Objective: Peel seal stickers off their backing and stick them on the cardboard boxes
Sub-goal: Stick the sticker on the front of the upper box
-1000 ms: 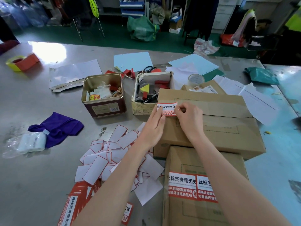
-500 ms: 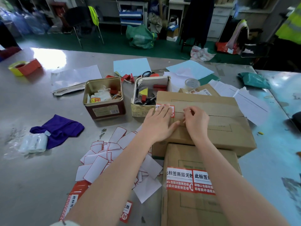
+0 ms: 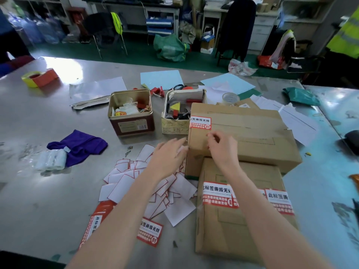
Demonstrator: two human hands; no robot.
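Fresh sticker (image 3: 200, 123): red and white, stuck flat on the top near-left corner of the far box (image 3: 252, 133), right by that box's left edge.
Far box: brown cardboard, lying flat, its near side butted up against the near box (image 3: 233, 226).
Near box: two more red and white stickers (image 3: 216, 194) side by side across its top, partly covered by the right forearm.
Right hand (image 3: 221, 147): over the far box's near-left part, just below the fresh sticker, fingers curled in with thumb and fingertip pinched close. Can't tell if anything's between them, too blurry.
Left hand (image 3: 168, 154): fingers pretty much straight and loose, pointing at the far box's left side, hovering over the paper pile. Touching the box or not, honestly can't tell.
Backing papers (image 3: 143, 183): messy heap of white slips with red outlines on the steel table (image 3: 48, 200), left of the boxes.
Unused stickers: one loose sticker (image 3: 150, 231) near the table's front edge, a stack (image 3: 95, 222) further left under the left forearm.
Further out: metal tin (image 3: 131, 112) and a small carton of odds and ends (image 3: 175, 115) beyond the pile, purple cloth (image 3: 77, 145) off to the left.
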